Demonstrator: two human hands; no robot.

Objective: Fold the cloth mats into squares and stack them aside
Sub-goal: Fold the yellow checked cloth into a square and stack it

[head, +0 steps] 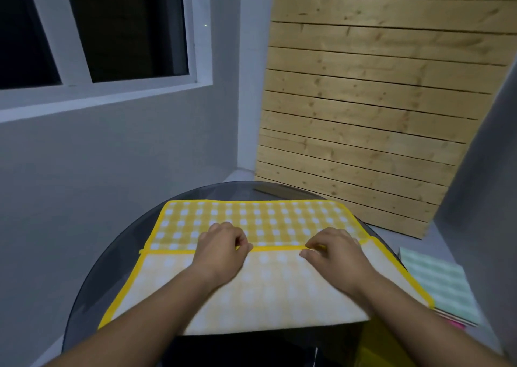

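Mat half-folded on table, left hand, right hand pinching its folded-over yellow hem

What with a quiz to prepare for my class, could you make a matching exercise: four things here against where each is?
Things:
1 yellow mat
2 green mat
3 wooden panel
4 window

Places:
A upper left
B on the table, pinched by the left hand and right hand
C back right, upright
D right of the table

Pairs: 1-B, 2-D, 3-C, 4-A
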